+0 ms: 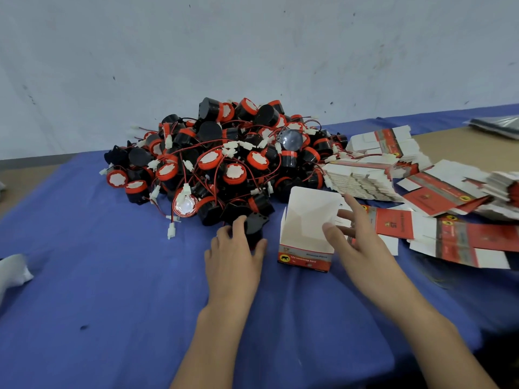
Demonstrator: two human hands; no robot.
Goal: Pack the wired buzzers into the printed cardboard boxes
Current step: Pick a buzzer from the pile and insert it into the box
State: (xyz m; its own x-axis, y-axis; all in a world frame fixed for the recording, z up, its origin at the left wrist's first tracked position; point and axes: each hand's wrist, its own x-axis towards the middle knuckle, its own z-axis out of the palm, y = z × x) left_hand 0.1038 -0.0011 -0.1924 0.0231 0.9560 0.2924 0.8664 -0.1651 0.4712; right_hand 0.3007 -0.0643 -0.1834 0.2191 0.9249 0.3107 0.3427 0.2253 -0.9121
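A big pile of black-and-red wired buzzers (224, 161) lies on the blue cloth (112, 290) against the wall. My left hand (236, 256) is curled over one black buzzer (254, 224) at the pile's near edge. A printed cardboard box (306, 234), red and grey outside and white inside, stands upright with its top flaps up, just right of that hand. My right hand (354, 237) rests against the box's right side with fingers spread, index finger pointing up. I see nothing inside the box.
Stacks of flat, unfolded printed boxes (365, 181) fan out to the right, with loose flat ones (460, 234) nearer me. A white cloth-like thing (14, 270) lies at the left edge. Bare tabletop (463, 147) shows at the far right beyond the cloth.
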